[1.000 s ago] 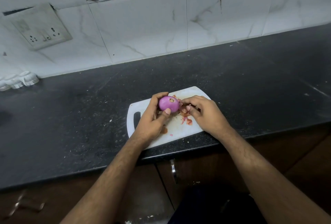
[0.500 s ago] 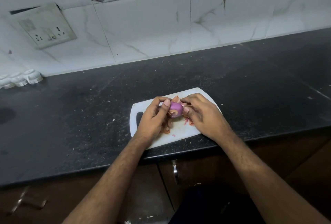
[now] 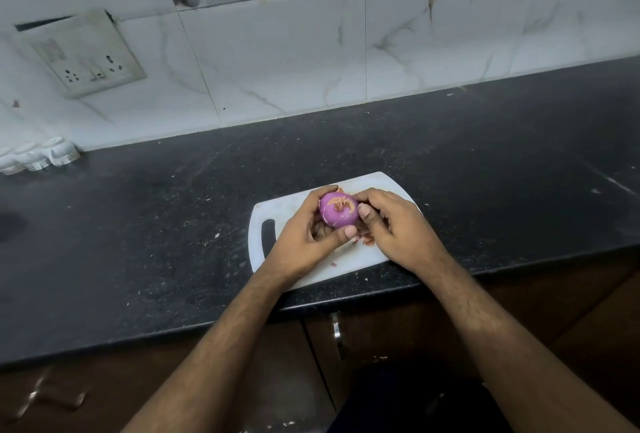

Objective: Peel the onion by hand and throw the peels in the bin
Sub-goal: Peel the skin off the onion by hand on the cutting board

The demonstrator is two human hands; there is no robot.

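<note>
A purple onion (image 3: 337, 210), mostly bare with a tuft of dry skin on its top, is held just above a white cutting board (image 3: 287, 209). My left hand (image 3: 304, 238) cups it from the left and below, thumb curled under its front. My right hand (image 3: 394, 228) holds its right side, thumb pressed against the onion. Reddish peel scraps (image 3: 365, 240) lie on the board between my hands. No bin shows in this view.
The board sits near the front edge of a dark stone counter (image 3: 138, 231). A tiled wall with a switch and socket plate (image 3: 83, 54) rises behind. White ridged objects (image 3: 38, 157) stand at the far left. Wooden cabinet doors with a handle (image 3: 335, 328) are below.
The onion has been turned in my hands, so its tufted end now faces up. My right hand has come onto the onion's right side. The view shifted slightly.
</note>
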